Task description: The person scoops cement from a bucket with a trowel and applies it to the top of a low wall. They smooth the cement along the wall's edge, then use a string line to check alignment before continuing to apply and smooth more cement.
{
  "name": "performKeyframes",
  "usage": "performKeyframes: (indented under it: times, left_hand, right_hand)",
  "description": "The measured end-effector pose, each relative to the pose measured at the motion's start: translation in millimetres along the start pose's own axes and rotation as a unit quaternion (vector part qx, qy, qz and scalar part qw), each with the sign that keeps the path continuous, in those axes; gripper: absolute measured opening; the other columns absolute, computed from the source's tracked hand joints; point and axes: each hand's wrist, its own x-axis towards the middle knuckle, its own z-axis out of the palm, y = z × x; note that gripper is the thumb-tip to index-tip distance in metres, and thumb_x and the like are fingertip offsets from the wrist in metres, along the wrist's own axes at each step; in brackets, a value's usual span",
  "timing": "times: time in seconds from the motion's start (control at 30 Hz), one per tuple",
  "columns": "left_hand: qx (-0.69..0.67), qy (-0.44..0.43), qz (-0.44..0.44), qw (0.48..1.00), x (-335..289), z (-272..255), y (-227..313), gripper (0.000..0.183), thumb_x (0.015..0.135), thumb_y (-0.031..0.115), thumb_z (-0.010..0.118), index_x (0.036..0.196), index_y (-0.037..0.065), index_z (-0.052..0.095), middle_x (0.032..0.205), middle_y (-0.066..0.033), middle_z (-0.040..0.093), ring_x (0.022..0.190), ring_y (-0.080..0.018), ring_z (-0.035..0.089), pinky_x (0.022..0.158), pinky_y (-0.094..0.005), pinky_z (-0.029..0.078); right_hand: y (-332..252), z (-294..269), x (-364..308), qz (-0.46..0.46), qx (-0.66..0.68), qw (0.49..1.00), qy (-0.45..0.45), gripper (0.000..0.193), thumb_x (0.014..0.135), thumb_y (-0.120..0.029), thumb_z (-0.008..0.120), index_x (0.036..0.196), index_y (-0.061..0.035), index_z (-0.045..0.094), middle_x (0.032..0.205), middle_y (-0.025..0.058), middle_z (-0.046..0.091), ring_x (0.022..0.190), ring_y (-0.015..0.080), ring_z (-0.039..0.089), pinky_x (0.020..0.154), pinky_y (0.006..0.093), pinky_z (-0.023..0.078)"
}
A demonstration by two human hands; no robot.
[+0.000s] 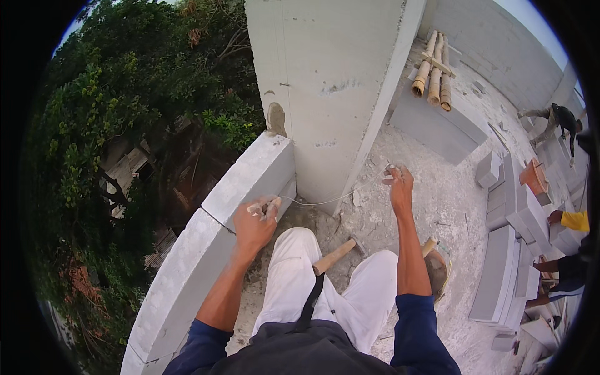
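Note:
A thin white string [325, 201] runs taut between my two hands, in front of the grey concrete column [325, 87]. My left hand [257, 224] pinches one end of it at the edge of the low grey block wall [206, 237]. My right hand [399, 184] is raised over the dusty floor and pinches the other end. I am crouched in white trousers, and a wooden-handled hammer [336, 255] lies on the floor between my knees.
Trees and a drop lie beyond the low wall on the left. Bamboo poles [432, 72] lie at the back. Stacks of grey blocks [509, 250] line the right, where other people work. A tool with a wooden handle [435, 269] sits by my right knee.

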Motion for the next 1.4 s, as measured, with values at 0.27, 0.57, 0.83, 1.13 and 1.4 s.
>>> performKeyframes:
  times: [0.27, 0.57, 0.83, 1.13, 1.4]
  left_hand:
    - [0.084, 0.044, 0.053, 0.994, 146.5, -57.4, 41.3, 0.023, 0.089, 0.028, 0.065, 0.098, 0.01, 0.076, 0.087, -0.0137, 0.073, 0.081, -0.034, 0.069, 0.072, -0.0422, 0.053]
    - [0.007, 0.022, 0.008, 1.0, 246.1, -57.6, 38.5, 0.027, 0.089, 0.03, 0.069, 0.099, 0.006, 0.077, 0.084, -0.0109, 0.074, 0.081, -0.0249, 0.071, 0.076, -0.0381, 0.053]
    - [-0.025, -0.167, 0.107, 0.98, 281.7, -24.0, 11.7, 0.023, 0.087, 0.021, 0.073, 0.087, -0.002, 0.074, 0.071, -0.0115, 0.069, 0.057, -0.016, 0.058, 0.054, -0.0322, 0.046]
    - [-0.217, -0.17, -0.071, 0.959, 261.2, -31.4, 11.2, 0.019, 0.087, 0.017, 0.075, 0.084, -0.002, 0.072, 0.065, -0.0075, 0.064, 0.044, -0.0112, 0.043, 0.041, -0.0293, 0.032]
    - [-0.297, -0.213, -0.102, 0.925, 257.8, -37.1, 9.6, 0.02, 0.089, 0.02, 0.075, 0.086, 0.0, 0.073, 0.067, -0.0067, 0.064, 0.045, -0.0117, 0.042, 0.041, -0.0302, 0.031]
  right_hand:
    - [-87.3, 15.0, -12.3, -0.006, 0.346, 0.935, -0.077, 0.019, 0.098, -0.017, 0.051, 0.098, -0.0007, 0.061, 0.092, 0.0159, 0.069, 0.08, 0.0227, 0.066, 0.073, 0.0371, 0.055]
    - [-150.3, 56.6, -7.9, -0.079, 0.349, 0.931, -0.073, 0.022, 0.099, -0.009, 0.055, 0.118, 0.0031, 0.054, 0.088, 0.0162, 0.068, 0.072, 0.0194, 0.066, 0.063, 0.0343, 0.058]
    - [-150.0, 96.9, -24.7, -0.033, 0.213, 0.973, -0.079, 0.025, 0.097, -0.009, 0.056, 0.116, 0.0067, 0.061, 0.083, 0.0092, 0.064, 0.061, 0.0127, 0.057, 0.054, 0.0288, 0.051]
    - [-185.9, 174.4, -20.2, -0.102, -0.27, 0.943, -0.166, 0.024, 0.09, -0.016, 0.067, 0.101, 0.005, 0.072, 0.083, 0.0157, 0.071, 0.068, 0.0241, 0.064, 0.069, 0.0375, 0.051]
    - [-195.1, 207.2, -39.5, -0.12, -0.107, 0.939, -0.304, 0.017, 0.09, -0.011, 0.069, 0.092, 0.0056, 0.071, 0.073, 0.0048, 0.065, 0.062, 0.0119, 0.056, 0.059, 0.0303, 0.048]
